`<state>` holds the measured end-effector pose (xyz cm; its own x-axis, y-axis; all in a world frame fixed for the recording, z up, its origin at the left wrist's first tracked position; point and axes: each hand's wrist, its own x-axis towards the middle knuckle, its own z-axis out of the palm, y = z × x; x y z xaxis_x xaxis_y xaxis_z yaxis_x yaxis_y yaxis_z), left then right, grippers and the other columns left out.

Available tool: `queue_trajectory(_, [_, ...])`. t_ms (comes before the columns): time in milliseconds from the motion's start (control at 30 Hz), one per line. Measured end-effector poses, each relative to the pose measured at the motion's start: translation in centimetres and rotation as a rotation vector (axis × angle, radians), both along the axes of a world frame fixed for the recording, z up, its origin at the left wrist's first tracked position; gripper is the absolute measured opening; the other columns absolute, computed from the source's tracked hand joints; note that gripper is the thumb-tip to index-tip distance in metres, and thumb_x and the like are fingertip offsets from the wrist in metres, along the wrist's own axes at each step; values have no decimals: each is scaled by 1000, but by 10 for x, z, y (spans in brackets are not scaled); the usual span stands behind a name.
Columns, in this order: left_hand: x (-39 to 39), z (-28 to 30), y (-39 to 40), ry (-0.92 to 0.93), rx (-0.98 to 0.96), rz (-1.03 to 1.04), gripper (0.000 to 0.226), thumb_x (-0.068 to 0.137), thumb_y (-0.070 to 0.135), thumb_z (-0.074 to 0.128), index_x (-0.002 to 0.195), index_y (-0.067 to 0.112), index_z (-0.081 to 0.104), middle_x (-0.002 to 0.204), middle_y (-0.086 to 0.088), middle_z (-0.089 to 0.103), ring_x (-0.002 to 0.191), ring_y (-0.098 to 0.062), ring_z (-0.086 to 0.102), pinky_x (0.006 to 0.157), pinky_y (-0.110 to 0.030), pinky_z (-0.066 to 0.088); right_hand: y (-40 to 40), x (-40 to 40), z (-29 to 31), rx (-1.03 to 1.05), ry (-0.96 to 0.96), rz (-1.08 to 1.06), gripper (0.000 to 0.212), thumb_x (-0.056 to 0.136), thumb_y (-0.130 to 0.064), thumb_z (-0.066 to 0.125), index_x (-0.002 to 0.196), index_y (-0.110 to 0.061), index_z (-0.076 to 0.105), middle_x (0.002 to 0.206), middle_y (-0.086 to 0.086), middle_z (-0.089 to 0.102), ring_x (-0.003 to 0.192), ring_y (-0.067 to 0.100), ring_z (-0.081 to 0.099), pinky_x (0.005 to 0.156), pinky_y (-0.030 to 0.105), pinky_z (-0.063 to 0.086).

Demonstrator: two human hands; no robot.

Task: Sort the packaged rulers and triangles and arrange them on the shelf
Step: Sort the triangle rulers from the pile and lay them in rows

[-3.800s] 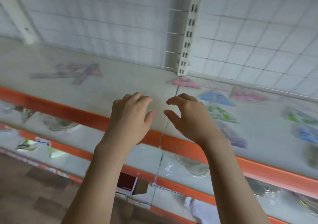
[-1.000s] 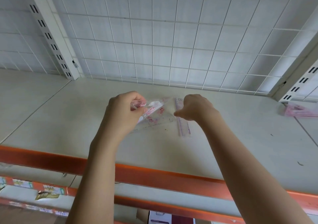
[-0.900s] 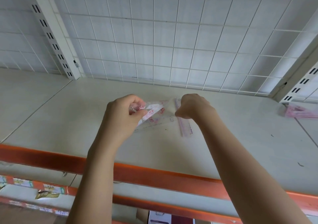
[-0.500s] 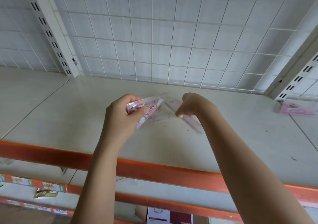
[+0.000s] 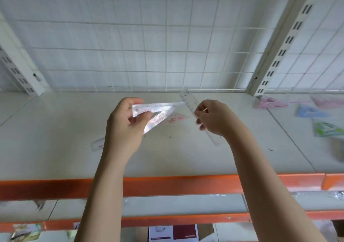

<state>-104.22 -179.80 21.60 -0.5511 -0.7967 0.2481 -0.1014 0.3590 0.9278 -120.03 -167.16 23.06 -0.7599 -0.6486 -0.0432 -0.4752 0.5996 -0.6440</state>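
Note:
My left hand grips a clear plastic triangle with pink print, held above the white shelf. My right hand pinches a clear straight ruler that slants from upper left to lower right, its lower end past my wrist. A faint pink triangle lies on the shelf between the hands. A small clear piece lies on the shelf to the left of my left wrist.
Packaged triangles lie on the neighbouring shelf section at right: pink, blue, green. A white wire grid backs the shelf, with a slotted upright at right. An orange rail edges the front; lower shelves lie beneath.
The hands have drawn apart: the left now holds the triangle alone, the right has pulled the ruler away to the right. The view has shifted so the right shelf section shows.

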Motion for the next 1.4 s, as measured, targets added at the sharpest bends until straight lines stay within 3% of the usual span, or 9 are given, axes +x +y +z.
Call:
queue_trajectory(67, [-14, 3, 16, 16, 15, -49, 24, 88, 17, 62, 104, 30, 52, 96, 5, 68, 78, -14, 67, 70, -31, 53, 25, -6, 4, -81, -18, -48, 15, 94, -16, 41, 92, -13, 55, 84, 4, 69, 68, 17, 69, 57, 26, 48])
queue_trajectory(200, [-46, 5, 59, 53, 38, -166, 25, 96, 10, 47, 110, 31, 44, 101, 3, 62, 56, -9, 67, 50, -22, 51, 84, -20, 8, -127, 76, -105, 13, 97, -16, 38, 100, -15, 51, 84, 4, 69, 74, 24, 68, 50, 24, 45])
queue_trajectory(333, [-85, 1, 113, 39, -16, -218, 22, 97, 14, 45, 107, 33, 48, 91, 11, 61, 41, -6, 51, 59, -32, 45, 154, -38, 8, -142, 188, -158, 14, 91, -27, 56, 100, -17, 51, 77, 2, 66, 79, 26, 63, 67, 33, 46])
queue_trajectory(400, [-107, 0, 146, 41, -53, -252, 22, 92, 17, 54, 108, 32, 49, 87, 14, 60, 52, -2, 47, 65, -29, 43, 193, -49, 10, -120, 199, -203, 25, 84, -34, 66, 96, -23, 48, 69, -7, 60, 74, 19, 59, 63, 29, 39])
queue_trajectory(533, [-144, 2, 219, 28, -38, -301, 59, 71, 21, 79, 115, 33, 42, 86, 12, 52, 77, -11, 48, 77, -29, 45, 271, -73, 13, -95, 270, -257, 22, 83, -33, 68, 98, -25, 54, 62, -10, 56, 69, 15, 53, 69, 30, 44])
queue_trajectory(667, [-171, 2, 291, -24, -71, -334, 71, 65, 22, 83, 117, 40, 38, 81, 10, 45, 75, -6, 47, 75, -25, 40, 344, -91, 10, -59, 302, -257, 45, 88, -38, 60, 130, -24, 50, 75, -11, 57, 92, 19, 57, 82, 33, 45])
queue_trajectory(833, [-200, 0, 356, -59, -118, -411, 81, 67, 23, 82, 134, 30, 38, 85, 11, 45, 81, -11, 47, 77, -26, 39, 413, -110, -1, 15, 331, -231, 60, 92, -41, 52, 144, -16, 34, 94, -2, 63, 97, 21, 57, 83, 35, 45])
queue_trajectory(1200, [-279, 2, 376, -120, -161, -519, 73, 75, 17, 76, 136, 25, 36, 82, 14, 42, 78, -1, 46, 61, -10, 34, 442, -167, -9, 33, 304, -316, 56, 96, -45, 39, 140, -12, 34, 96, 0, 50, 95, 23, 53, 78, 34, 41])
queue_trajectory(1400, [-318, 1, 362, -132, -121, -548, 71, 74, 18, 77, 134, 27, 38, 84, 14, 44, 77, 0, 44, 66, -6, 34, 433, -200, -12, -51, 410, -388, 52, 91, -37, 56, 139, -20, 43, 90, -7, 53, 78, 10, 41, 72, 28, 35])
